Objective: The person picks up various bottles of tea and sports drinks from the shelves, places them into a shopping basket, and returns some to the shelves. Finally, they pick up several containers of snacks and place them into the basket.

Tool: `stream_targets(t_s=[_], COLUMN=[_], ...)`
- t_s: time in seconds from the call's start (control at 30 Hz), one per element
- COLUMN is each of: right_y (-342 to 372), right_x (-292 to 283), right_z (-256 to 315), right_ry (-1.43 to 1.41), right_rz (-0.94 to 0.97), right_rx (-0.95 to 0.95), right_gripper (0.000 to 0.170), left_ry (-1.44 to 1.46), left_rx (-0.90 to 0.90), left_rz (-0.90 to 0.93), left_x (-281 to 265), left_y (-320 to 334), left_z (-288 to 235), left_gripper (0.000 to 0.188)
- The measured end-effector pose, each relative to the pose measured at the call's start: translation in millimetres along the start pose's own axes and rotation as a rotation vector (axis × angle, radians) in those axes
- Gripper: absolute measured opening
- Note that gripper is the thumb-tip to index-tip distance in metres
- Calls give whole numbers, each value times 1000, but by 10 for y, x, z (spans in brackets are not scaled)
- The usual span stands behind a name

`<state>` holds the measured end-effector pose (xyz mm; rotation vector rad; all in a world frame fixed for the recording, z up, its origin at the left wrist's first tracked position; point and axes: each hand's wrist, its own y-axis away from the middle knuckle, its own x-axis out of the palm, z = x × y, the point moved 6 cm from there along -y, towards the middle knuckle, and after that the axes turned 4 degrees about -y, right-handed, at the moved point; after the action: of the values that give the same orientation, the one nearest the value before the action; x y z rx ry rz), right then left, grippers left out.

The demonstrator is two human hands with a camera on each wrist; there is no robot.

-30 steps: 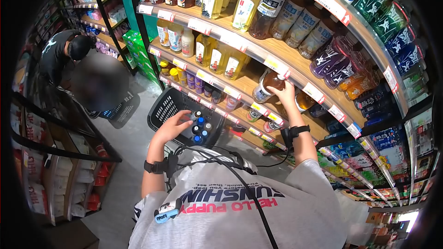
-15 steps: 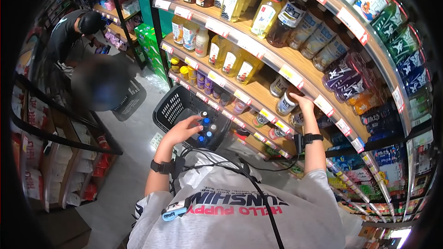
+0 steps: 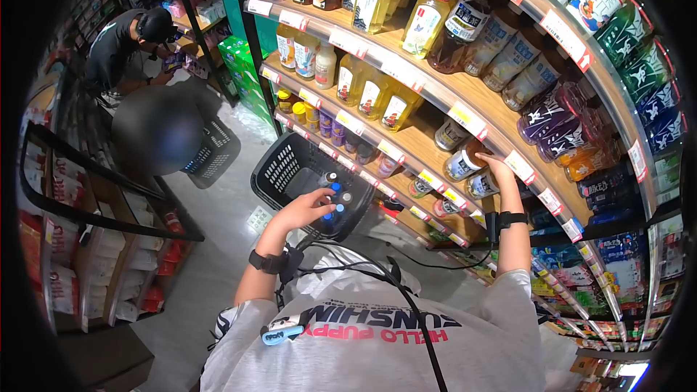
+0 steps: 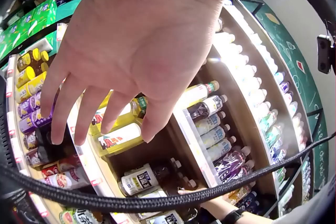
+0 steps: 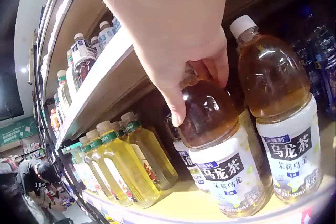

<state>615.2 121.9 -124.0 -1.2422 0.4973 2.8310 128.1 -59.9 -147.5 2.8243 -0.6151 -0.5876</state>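
Note:
My right hand (image 3: 499,174) reaches onto a middle shelf and grips the top of an oolong tea bottle (image 5: 223,163) with brown tea and a white label. The bottle stands upright, its cap hidden by my fingers. Close beside it is a matching oolong tea bottle (image 5: 281,113) with a white cap. My left hand (image 3: 305,210) hangs over a dark shopping basket (image 3: 279,163), holding nothing, its fingers loosely spread in the left wrist view. Inside the basket are several bottles with blue, white and dark caps (image 3: 335,189).
Yellow drink bottles (image 5: 118,169) stand left of the tea on the same shelf. Above them, another shelf edge (image 3: 396,69) juts out. At the left, a person in black (image 3: 120,47) bends near another basket (image 3: 218,152). Cables (image 4: 157,203) cross in front of my body.
My right hand has shifted right along the shelf, with a tea bottle in its grip in each frame. A similar bottle now shows to its left. My left hand stays over the basket.

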Motion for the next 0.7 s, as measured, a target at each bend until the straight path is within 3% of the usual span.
stream_targets(t_s=[0.2, 0.4, 0.47, 0.53, 0.57, 0.63, 0.67, 0.7], right_y=[-357, -137, 21, 340, 342, 799, 1032, 1131], right_x=[-135, -168, -134, -67, 40, 295, 497, 704], right_z=[-387, -155, 54, 435, 413, 850, 1006, 1105], right_ry=[132, 210, 348, 538, 528, 607, 654, 585], right_rz=[-273, -391, -401, -506, -434, -610, -865, -789], right_rx=[-119, -258, -176, -339, -142, -248, -631, -714], right_gripper=[40, 61, 62, 55, 58, 57, 59, 56], left_ry=[19, 137, 127, 114, 106, 94, 114, 137], left_rx=[-14, -7, -15, -15, -7, -80, -106, -129], left_rz=[-12, -55, -42, -49, -50, -60, -64, -71], left_x=[-38, -33, -13, -10, -7, -20, -11, -11], left_y=[34, 66, 83, 98, 111, 166, 173, 169], left_z=[17, 93, 85, 146, 175, 258, 363, 457], left_gripper=[45, 39, 39, 41, 42, 42, 42, 42])
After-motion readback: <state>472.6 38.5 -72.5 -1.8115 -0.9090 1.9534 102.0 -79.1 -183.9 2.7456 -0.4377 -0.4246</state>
